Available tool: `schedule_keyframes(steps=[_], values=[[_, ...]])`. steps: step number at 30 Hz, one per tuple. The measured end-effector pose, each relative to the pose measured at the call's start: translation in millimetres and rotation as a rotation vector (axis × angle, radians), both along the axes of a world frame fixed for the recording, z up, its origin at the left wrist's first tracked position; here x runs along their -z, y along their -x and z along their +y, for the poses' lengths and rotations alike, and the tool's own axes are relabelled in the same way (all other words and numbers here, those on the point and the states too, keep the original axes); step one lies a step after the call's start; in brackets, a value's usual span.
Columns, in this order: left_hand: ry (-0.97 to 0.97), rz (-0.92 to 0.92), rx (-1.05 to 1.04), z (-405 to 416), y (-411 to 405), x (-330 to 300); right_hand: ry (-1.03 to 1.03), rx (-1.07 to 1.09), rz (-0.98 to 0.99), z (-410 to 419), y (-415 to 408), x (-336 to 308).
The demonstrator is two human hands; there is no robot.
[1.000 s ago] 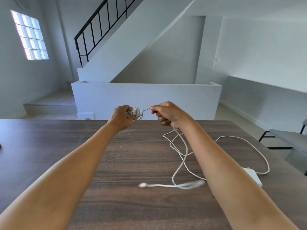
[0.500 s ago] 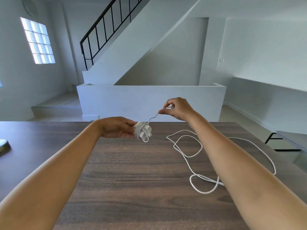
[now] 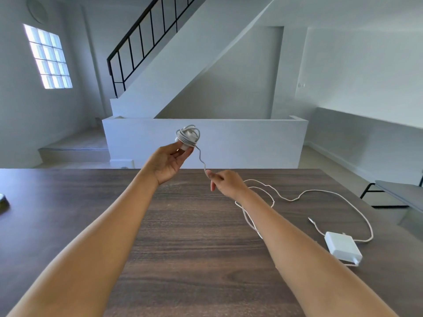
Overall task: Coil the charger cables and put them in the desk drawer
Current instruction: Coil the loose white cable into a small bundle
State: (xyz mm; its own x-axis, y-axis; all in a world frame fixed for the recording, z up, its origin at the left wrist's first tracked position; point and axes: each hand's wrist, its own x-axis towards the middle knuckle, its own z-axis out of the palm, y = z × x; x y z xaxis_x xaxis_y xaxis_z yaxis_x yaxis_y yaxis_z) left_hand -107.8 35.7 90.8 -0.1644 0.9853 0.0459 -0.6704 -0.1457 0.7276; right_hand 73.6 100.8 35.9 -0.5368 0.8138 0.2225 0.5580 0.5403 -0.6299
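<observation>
My left hand (image 3: 169, 161) is raised above the far edge of the dark wooden desk (image 3: 187, 236), palm up, gripping a small white charger wrapped in its coiled cable (image 3: 188, 136). A short free tail of that cable (image 3: 201, 159) runs down to my right hand (image 3: 225, 183), which pinches its end between thumb and forefinger just above the desk. A second white cable (image 3: 290, 199) lies loose in loops on the desk to the right and leads to a white power adapter (image 3: 342, 246). No drawer is visible.
A dark object (image 3: 3, 202) sits at the desk's left edge. A grey bench (image 3: 400, 194) stands off the desk's right side. Behind the desk are a low white wall (image 3: 251, 143), a staircase with a black railing (image 3: 146, 37) and a window (image 3: 47, 57).
My left hand lifted the coiled charger up and turned palm up. My right hand dropped toward the desk, still on the cable's end. The view tilted, bringing the adapter back in sight.
</observation>
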Motion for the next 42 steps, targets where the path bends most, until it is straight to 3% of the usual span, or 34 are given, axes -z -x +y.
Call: schedule_keyframes(steps=[8,9,11,14,18,26,30,34,36,39,42], values=[[0.218,0.09,-0.489,30.3,7.7,1.2,-0.047,-0.105,-0.067,-20.5,15.0,-10.3],[0.273,0.209,-0.553,32.8,5.0,3.5,-0.051,-0.129,-0.073,-23.9,16.6,-14.8],[0.361,0.638,-0.679,34.5,4.6,9.0,-0.03,-0.166,-0.066,-30.2,18.0,-25.4],[0.301,1.162,-0.781,31.9,8.1,16.5,-0.014,-0.188,-0.056,-35.0,15.8,-44.6],[0.19,1.477,-0.776,31.5,21.0,25.3,0.075,-0.175,-0.066,-32.4,9.1,-67.0],[0.075,1.87,-0.553,22.0,30.9,23.6,0.1,-0.089,0.062,-21.6,-4.5,-102.9],[0.069,1.881,-0.362,16.3,35.3,21.0,-0.018,-0.019,0.072,-11.5,-9.8,-115.8],[0.101,1.758,-0.082,2.8,37.9,7.0,-0.099,0.068,0.111,10.5,-13.8,-110.5],[0.124,1.567,0.121,-7.7,37.7,-1.1,-0.093,0.111,0.155,21.2,-15.7,-103.0],[0.185,1.064,0.466,-18.8,33.6,-7.7,-0.073,0.141,0.197,27.9,-14.1,-90.2],[0.13,0.849,0.581,-23.3,31.1,-6.9,-0.04,0.144,0.233,30.5,-7.5,-77.7]])
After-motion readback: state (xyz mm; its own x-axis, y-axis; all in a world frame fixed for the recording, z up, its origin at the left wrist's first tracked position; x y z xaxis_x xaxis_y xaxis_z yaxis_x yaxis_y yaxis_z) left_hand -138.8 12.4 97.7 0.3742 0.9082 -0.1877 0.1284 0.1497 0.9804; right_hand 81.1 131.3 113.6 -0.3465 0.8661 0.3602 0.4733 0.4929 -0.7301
